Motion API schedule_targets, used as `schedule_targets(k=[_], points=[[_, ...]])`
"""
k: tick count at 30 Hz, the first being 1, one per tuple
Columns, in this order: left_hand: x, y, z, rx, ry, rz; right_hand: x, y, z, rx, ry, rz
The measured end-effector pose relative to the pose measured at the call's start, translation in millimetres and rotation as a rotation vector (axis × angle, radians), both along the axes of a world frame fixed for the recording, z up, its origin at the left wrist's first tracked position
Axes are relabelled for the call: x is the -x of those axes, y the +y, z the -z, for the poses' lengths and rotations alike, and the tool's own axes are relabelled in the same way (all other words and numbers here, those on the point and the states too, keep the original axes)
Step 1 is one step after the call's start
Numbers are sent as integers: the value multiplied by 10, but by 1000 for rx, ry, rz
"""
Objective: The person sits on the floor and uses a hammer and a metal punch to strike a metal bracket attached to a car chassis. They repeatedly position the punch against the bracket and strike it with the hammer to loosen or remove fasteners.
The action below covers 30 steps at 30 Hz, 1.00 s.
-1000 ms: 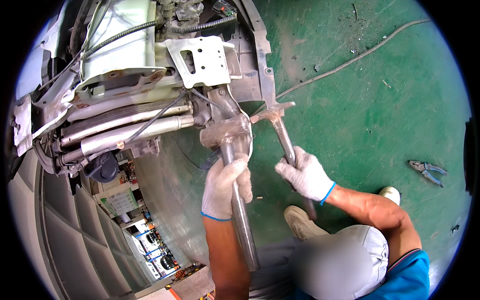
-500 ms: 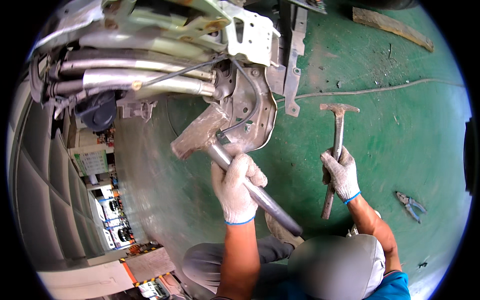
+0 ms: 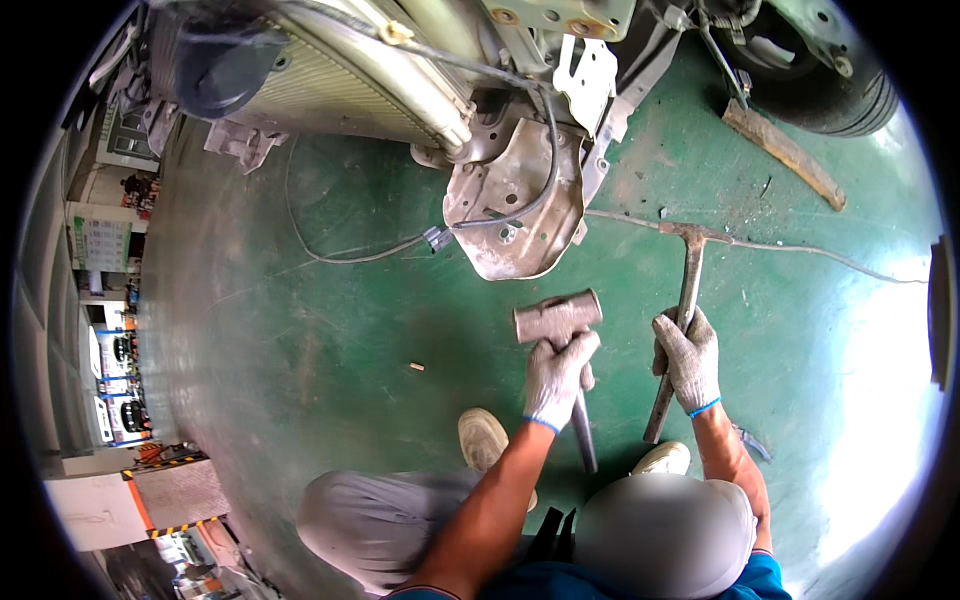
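My left hand, in a white work glove, grips a heavy sledge hammer just under its blocky steel head, the handle running down toward my knees. My right hand, also gloved, holds a slim body hammer by its shaft, the head pointing up and away. Both tools hang a little below a bent, dented metal panel that hangs off the stripped front of a car, with a radiator above it.
A loose cable trails over the green floor. A wooden stick lies by the tyre at upper right. My shoes and knees sit near the lower edge. A small peg lies left of the hammers.
The sledge hammer has come off the bent panel and dropped lower, my left hand sliding up to its head. The view has swung so the car sits higher. My right hand keeps the slim hammer.
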<state>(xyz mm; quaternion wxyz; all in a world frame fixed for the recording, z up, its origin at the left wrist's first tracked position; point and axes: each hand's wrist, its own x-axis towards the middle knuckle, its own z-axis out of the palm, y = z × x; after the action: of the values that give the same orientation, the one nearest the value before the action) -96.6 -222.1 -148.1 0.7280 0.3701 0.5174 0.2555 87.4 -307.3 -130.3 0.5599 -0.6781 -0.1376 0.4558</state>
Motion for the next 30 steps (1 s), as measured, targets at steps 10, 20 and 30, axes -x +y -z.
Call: schedule_targets(k=[10,20,30], points=[[-593,879,125,352,-266,-50,-188,-51,-930,-56,-273,-85],[-605,794,-90,245,-429,121,-53,18,-1143,127,-429,-168],[-568,778,-148,198,-375,128,-80,418,-1067,162,-999,-480]])
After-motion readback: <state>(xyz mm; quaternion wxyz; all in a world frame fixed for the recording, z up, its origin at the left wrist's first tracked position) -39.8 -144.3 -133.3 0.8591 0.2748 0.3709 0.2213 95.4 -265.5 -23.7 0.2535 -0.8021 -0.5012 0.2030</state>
